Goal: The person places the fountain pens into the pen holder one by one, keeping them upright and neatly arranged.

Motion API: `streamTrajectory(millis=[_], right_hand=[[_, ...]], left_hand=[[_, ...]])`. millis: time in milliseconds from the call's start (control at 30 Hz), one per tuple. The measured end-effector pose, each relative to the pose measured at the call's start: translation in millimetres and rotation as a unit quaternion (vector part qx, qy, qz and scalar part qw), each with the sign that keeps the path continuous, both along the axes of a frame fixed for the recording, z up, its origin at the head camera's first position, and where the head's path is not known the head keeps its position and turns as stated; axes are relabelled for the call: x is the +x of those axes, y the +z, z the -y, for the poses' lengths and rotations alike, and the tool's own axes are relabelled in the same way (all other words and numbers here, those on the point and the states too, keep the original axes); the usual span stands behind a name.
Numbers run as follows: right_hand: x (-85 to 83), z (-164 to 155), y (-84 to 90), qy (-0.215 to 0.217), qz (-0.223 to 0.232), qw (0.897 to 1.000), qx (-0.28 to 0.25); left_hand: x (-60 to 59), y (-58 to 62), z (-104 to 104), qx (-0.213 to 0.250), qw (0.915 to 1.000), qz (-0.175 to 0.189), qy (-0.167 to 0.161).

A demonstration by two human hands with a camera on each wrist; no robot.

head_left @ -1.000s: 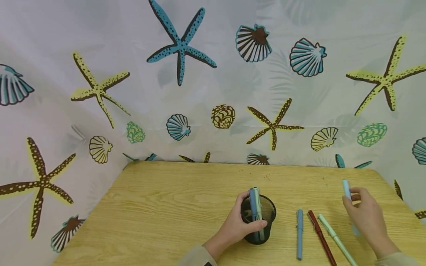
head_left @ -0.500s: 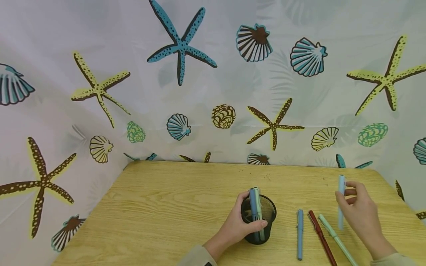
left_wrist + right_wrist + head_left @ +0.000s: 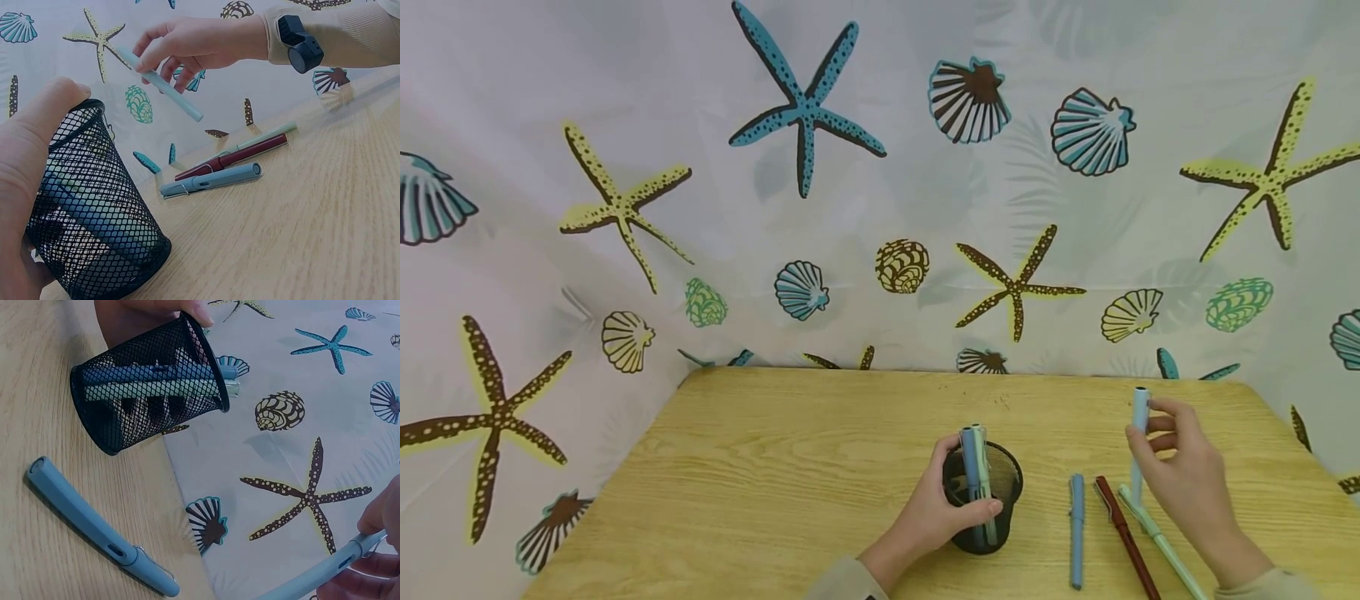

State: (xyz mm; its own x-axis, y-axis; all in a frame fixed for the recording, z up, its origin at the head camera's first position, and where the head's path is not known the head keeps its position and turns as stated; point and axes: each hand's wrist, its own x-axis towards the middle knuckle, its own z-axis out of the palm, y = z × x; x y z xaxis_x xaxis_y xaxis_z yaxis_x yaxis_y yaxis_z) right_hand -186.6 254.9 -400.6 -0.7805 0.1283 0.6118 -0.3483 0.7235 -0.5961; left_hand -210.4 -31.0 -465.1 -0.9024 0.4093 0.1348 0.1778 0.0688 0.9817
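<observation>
Right hand [image 3: 1180,479]: it is pinching a pale blue pen [image 3: 1138,442] between thumb and fingertips, holding it nearly upright above the table; in the left wrist view the same pen is hanging tilted in the air, clear of everything.

What has just changed: a second ago this hand was further out towards the right edge with the pen lower; now it is carrying the pen up and inwards, over the pens lying flat, so the pen is drawing closer to the cup.

What that means: to my eye the pen is on its way to join the ones already standing in the cup, though it is well apart from the rim yet.

Left hand [image 3: 936,512]: its fingers are curling round the black mesh pen cup [image 3: 983,500], thumb on the near side, steadying it just as before; the cup is leaning slightly in that grip.

In the cup: a blue pen and a pale green pen [image 3: 976,467] are standing together, tops poking above the rim.

Lying on the table: a grey-blue pen [image 3: 1076,529], a dark red pen [image 3: 1123,533] and a mint green pen [image 3: 1161,542], side by side to the right of the cup, none touching it.

Surface: a light wooden table [image 3: 775,475] with visible grain.

Room: a pale curtain [image 3: 850,208] printed with starfish and shells is hanging round the table's back and sides.
</observation>
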Motion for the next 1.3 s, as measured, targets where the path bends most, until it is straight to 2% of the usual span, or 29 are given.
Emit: streamTrajectory(millis=[333,733,1033,1300], right_hand=[[-0.8,15.4,8.9,0.051,-0.053,0.997,-0.011],[-0.7,45.6,17.7,0.09,-0.075,0.992,-0.04],[1.5,65.6,20.9,0.137,-0.125,0.981,-0.057],[1.1,82.0,19.0,0.176,-0.143,0.97,-0.09]], left_hand=[[0.0,0.5,-0.2,-0.001,1.0,0.002,0.002],[1.7,1.2,2.4,-0.004,0.9999,0.008,0.009],[2.6,-0.3,2.1,-0.008,0.9998,0.01,0.013],[0.3,-1.4,0.5,-0.019,0.9997,0.002,0.015]])
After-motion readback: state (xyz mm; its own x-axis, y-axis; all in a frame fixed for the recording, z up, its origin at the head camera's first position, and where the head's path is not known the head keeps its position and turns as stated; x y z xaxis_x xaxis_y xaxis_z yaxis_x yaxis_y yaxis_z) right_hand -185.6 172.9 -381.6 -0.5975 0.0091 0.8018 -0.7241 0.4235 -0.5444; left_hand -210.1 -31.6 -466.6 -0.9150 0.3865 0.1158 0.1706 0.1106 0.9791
